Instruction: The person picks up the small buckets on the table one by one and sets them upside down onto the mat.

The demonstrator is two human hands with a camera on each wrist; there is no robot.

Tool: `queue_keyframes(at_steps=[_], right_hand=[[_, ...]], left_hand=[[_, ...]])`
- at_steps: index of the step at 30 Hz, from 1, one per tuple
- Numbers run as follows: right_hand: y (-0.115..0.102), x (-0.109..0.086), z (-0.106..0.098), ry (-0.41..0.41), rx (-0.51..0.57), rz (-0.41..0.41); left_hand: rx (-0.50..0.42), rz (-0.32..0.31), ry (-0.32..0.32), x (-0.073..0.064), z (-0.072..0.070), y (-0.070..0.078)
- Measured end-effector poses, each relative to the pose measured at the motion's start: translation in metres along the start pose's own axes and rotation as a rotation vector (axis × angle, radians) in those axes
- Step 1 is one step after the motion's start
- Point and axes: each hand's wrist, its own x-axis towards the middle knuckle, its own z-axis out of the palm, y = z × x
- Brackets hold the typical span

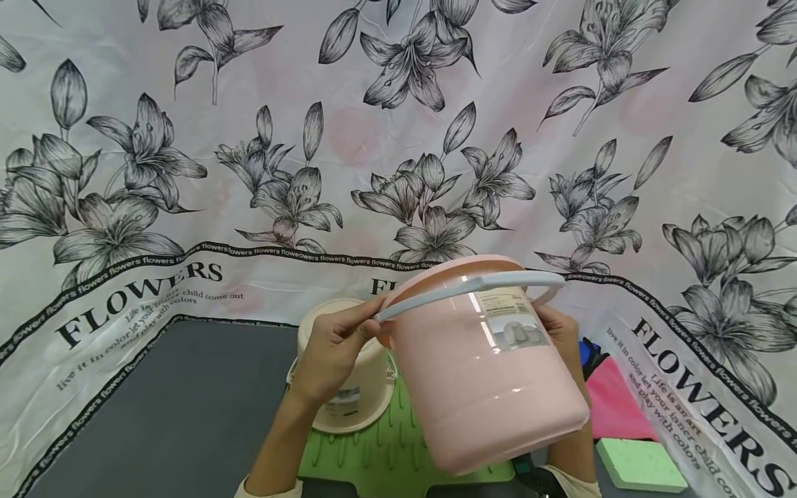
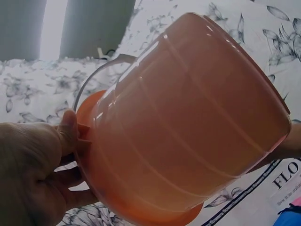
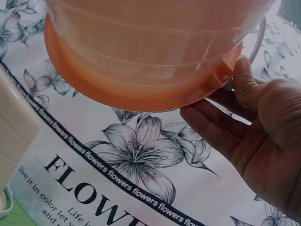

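A pink plastic bucket hangs tilted in the air between both hands, its rim up and away and its base low. Its pale grey-white handle lies across the front, above a paper label. My left hand pinches the rim at the handle's joint; the left wrist view shows the thumb there. On the opposite side my right hand grips the rim, mostly behind the bucket in the head view. In the right wrist view its thumb presses by the handle joint with fingers under the rim.
Behind the bucket a cream bucket stands upside down on a green ribbed mat, with another cream container above it. At the right lie a pink cloth item and a light green block. A flower-printed sheet hangs behind.
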Motion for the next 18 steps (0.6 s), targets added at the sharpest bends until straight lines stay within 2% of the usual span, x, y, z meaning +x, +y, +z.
queue_keyframes(at_steps=[4,10,18], right_hand=[[0.001,-0.002,-0.002,-0.016,0.081,0.036],[-0.002,-0.004,-0.002,-0.015,0.08,0.056],[-0.014,-0.005,-0.006,0.003,0.052,0.105]], left_hand=[[0.137,0.061,0.065,0.001,0.002,0.002],[0.22,0.091,0.103,0.0,0.004,0.001],[0.333,0.061,0.2,0.004,0.009,-0.001]])
